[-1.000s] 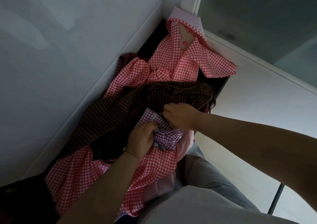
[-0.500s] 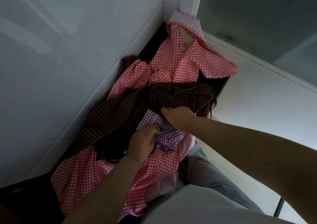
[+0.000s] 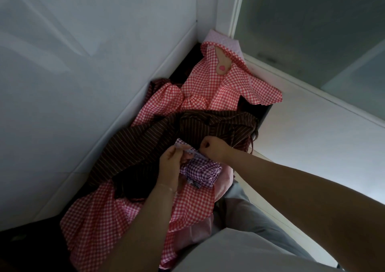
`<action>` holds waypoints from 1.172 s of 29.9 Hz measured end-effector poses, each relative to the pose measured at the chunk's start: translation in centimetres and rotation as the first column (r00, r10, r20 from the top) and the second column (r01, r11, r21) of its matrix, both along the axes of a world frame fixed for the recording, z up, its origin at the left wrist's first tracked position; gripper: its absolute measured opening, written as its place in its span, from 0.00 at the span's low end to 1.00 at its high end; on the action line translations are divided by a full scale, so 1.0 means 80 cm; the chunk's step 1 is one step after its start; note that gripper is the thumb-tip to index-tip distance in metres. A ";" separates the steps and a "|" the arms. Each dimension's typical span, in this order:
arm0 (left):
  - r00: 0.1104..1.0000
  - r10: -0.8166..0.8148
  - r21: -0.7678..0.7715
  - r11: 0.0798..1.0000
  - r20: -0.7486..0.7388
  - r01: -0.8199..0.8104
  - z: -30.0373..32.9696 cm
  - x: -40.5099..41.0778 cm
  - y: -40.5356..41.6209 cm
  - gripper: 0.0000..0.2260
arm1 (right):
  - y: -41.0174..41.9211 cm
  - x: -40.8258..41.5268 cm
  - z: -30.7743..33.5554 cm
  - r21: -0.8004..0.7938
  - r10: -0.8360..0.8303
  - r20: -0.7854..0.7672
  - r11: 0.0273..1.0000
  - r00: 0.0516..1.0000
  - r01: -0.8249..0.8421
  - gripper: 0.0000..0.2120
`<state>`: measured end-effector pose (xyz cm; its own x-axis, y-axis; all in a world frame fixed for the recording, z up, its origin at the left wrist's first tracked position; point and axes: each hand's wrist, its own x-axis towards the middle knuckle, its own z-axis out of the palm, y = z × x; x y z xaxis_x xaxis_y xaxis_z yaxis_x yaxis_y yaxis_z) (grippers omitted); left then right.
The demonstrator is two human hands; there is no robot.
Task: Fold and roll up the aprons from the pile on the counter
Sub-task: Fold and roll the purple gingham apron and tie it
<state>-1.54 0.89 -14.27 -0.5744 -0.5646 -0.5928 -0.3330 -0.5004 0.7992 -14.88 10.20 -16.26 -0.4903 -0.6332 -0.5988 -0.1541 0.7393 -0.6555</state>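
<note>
Pinching the pale edge of a purple gingham apron [image 3: 201, 173] with the left hand [image 3: 171, 163], fingers curled round the hem. Gripping the same strip a bit further along with the right hand [image 3: 213, 150], fist closed tight on it. Sitting bunched on top of a red gingham apron [image 3: 116, 219], right beside a brown striped apron [image 3: 150, 140], all heaped on the dark table [image 3: 263, 113] by the wall.

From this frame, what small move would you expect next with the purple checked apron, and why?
Probably wind the strap once more round the purple gingham roll. The left hand and right hand both pinch a thin strap stretched between them just above the roll, which lies on the red checked apron and looks untied.
</note>
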 end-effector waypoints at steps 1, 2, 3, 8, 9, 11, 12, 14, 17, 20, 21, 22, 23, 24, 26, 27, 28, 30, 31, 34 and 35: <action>0.999 -0.002 0.011 1.000 0.043 0.001 0.000 -0.002 -0.002 0.13 | 0.001 0.001 0.004 -0.008 0.035 -0.027 0.999 0.999 -0.036 0.02; 0.995 0.000 0.017 1.000 0.096 -0.001 0.000 -0.005 -0.005 0.14 | 0.001 0.003 0.007 -0.018 0.086 -0.074 0.996 0.994 -0.087 0.03; 0.987 0.003 0.008 1.000 0.159 -0.004 0.001 -0.009 -0.006 0.14 | 0.001 0.007 0.012 -0.027 0.145 -0.143 0.988 0.979 -0.151 0.05; 0.937 -0.092 -0.113 0.984 0.338 0.138 -0.002 -0.024 -0.015 0.12 | -0.002 0.029 0.027 -0.204 0.074 -0.241 0.971 0.968 -0.125 0.05; 0.929 -0.090 -0.108 0.985 0.358 0.137 -0.001 -0.025 -0.017 0.11 | -0.003 0.033 0.029 -0.240 -0.024 -0.132 0.971 0.991 -0.009 0.05; 0.923 -0.089 -0.056 0.991 0.375 0.118 0.004 -0.022 -0.020 0.13 | -0.004 0.041 0.030 -0.241 -0.171 0.068 0.953 0.983 0.182 0.04; 0.917 -0.099 -0.020 0.993 0.387 0.116 0.008 -0.022 -0.020 0.14 | -0.003 0.045 0.029 -0.235 -0.204 0.102 0.946 0.974 0.223 0.04; 0.893 -0.129 0.047 0.992 0.432 0.120 0.014 -0.025 -0.017 0.17 | -0.001 0.051 0.029 -0.252 -0.221 0.097 0.938 0.970 0.239 0.04; 0.838 -0.258 0.031 0.960 0.481 0.278 0.023 -0.025 -0.015 0.22 | 0.003 0.056 0.028 -0.319 -0.203 0.053 0.924 0.978 0.210 0.02; 0.842 -0.398 0.026 0.908 0.363 0.418 0.022 -0.013 -0.023 0.17 | 0.006 0.055 0.028 -0.377 -0.180 -0.039 0.914 0.983 0.152 0.04; 0.838 -0.452 0.050 0.887 0.304 0.460 0.022 -0.008 -0.027 0.13 | 0.007 0.053 0.029 -0.386 -0.172 -0.045 0.911 0.984 0.142 0.05; 0.809 -0.527 0.054 0.845 0.259 0.533 0.022 -0.003 -0.031 0.11 | 0.008 0.052 0.030 -0.394 -0.163 -0.052 0.910 0.985 0.129 0.05; 0.761 -0.602 0.034 0.789 0.241 0.614 0.022 0.000 -0.033 0.10 | 0.009 0.050 0.031 -0.392 -0.150 -0.058 0.913 0.987 0.115 0.05; 0.710 -0.658 -0.014 0.731 0.252 0.682 0.022 0.000 -0.034 0.07 | 0.010 0.049 0.033 -0.384 -0.140 -0.060 0.917 0.988 0.107 0.05; 0.700 -0.654 -0.139 0.694 0.286 0.706 0.024 -0.003 -0.031 0.04 | 0.011 0.047 0.038 -0.351 -0.129 -0.030 0.930 0.991 0.110 0.05; 0.729 -0.614 -0.204 0.706 0.301 0.679 0.024 -0.005 -0.029 0.04 | 0.010 0.047 0.040 -0.343 -0.124 0.012 0.931 0.992 0.121 0.06; 0.752 -0.578 -0.242 0.718 0.316 0.653 0.023 -0.006 -0.028 0.03 | 0.009 0.045 0.040 -0.335 -0.113 0.058 0.934 0.992 0.126 0.08; 0.778 -0.543 -0.261 0.738 0.316 0.622 0.022 -0.006 -0.029 0.02 | 0.007 0.041 0.041 -0.289 -0.028 0.086 0.956 0.996 0.052 0.12; 0.786 -0.541 -0.256 0.748 0.300 0.612 0.021 -0.005 -0.029 0.03 | 0.007 0.037 0.039 -0.253 0.050 0.034 0.967 0.998 -0.040 0.14; 0.834 -0.491 -0.188 0.821 0.251 0.539 0.021 -0.001 -0.026 0.05 | 0.008 0.027 0.030 -0.111 0.276 -0.184 0.948 0.943 -0.299 0.13; 0.860 -0.448 -0.148 0.859 0.242 0.489 0.022 0.000 -0.025 0.06 | 0.009 0.025 0.028 -0.059 0.316 -0.225 0.940 0.922 -0.337 0.12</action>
